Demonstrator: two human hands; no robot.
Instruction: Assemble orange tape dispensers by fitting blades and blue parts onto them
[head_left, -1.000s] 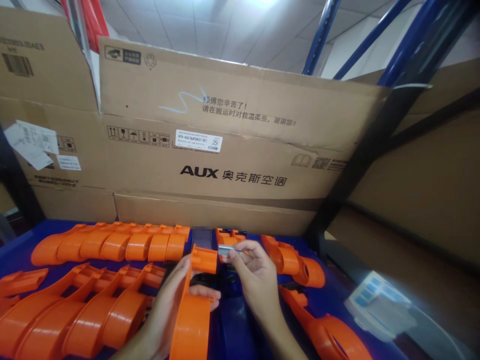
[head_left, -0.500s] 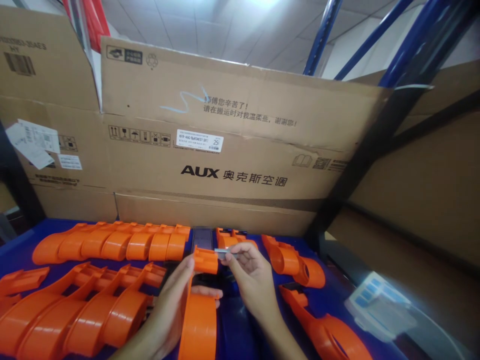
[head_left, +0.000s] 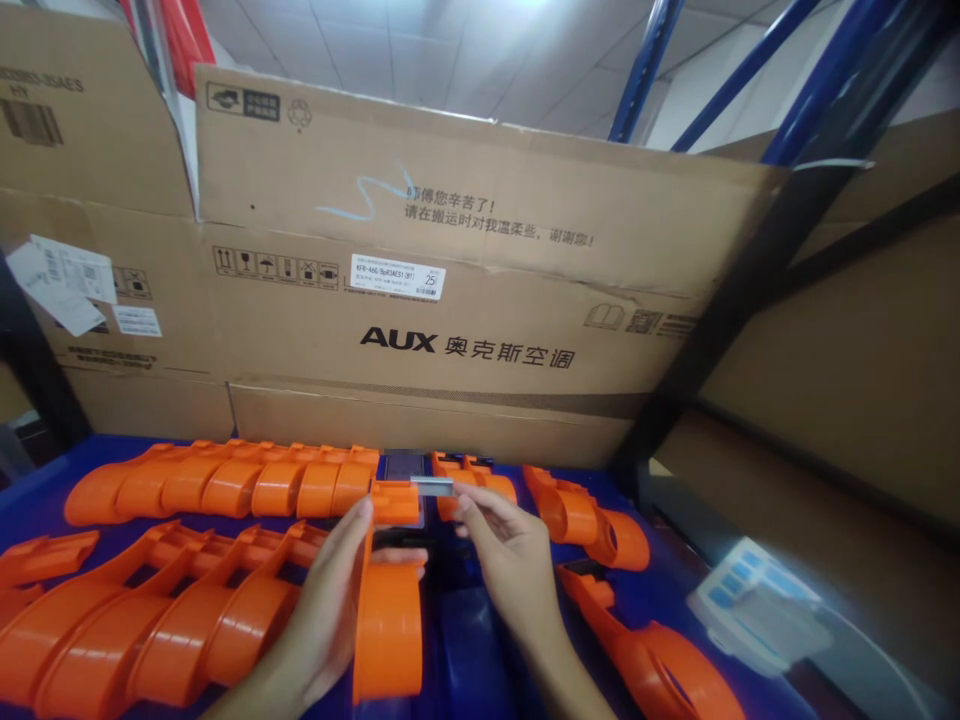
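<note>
My left hand (head_left: 326, 595) is wrapped around an orange plastic tape dispenser (head_left: 388, 630), its thumb on the upper end and fingertips showing beyond the right edge. The dispenser's round, wide body hangs downward. Between thumb and forefinger, my right hand (head_left: 514, 550) pinches the outer end of a narrow silvery metal strip (head_left: 433, 487). The strip's other end meets the top right of the dispenser; whether it sits inside a slot, I cannot tell. Behind the dispenser lies a dark object, mostly hidden.
Rows of similar orange dispensers (head_left: 232, 487) lie on the blue table surface (head_left: 472, 640) to the left, with more dispensers (head_left: 581, 515) at right. A cardboard sheet (head_left: 300, 340) stands behind. A clear plastic box (head_left: 757, 605) sits at the right edge, near a dark rack post (head_left: 675, 400).
Both hands and the dispenser have shifted slightly left and up. More of the metal strip shows between the right fingertips and the dispenser.
</note>
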